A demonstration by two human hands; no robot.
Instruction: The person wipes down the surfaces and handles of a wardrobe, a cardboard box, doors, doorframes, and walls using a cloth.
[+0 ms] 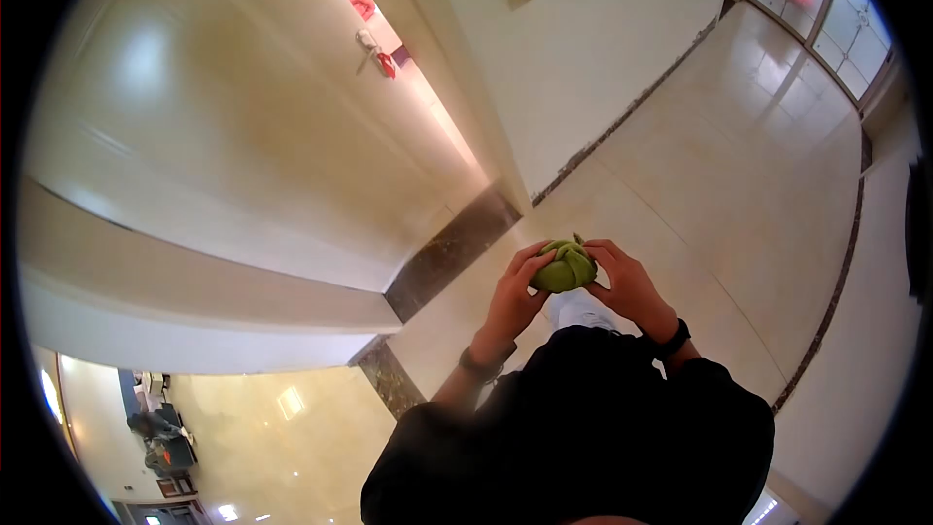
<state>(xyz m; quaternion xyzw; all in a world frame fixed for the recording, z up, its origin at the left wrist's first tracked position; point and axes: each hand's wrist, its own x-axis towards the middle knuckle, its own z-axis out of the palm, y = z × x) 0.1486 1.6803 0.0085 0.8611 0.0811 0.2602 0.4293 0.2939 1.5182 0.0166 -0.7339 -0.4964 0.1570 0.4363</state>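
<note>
Between my two hands is a green, rounded bundle (564, 268) that looks like folded cloth, with a small dark tip sticking up at its top. I cannot make out exactly what it is. My left hand (518, 294) has its fingers curled round the bundle's left side. On the other side, my right hand (627, 280) grips its upper right edge, with the thumb below. Dark bands circle both wrists. Just under the bundle, part of a white shoe (579, 311) shows on the floor.
To the left, a cream door (224, 117) stands ajar, with a red item hanging at its handle (369, 47). A dark stone threshold (455, 251) crosses the doorway. Glossy tiles (719, 185) lead to glass doors (821, 0). A dark seat with things on it (170, 447) stands lower left.
</note>
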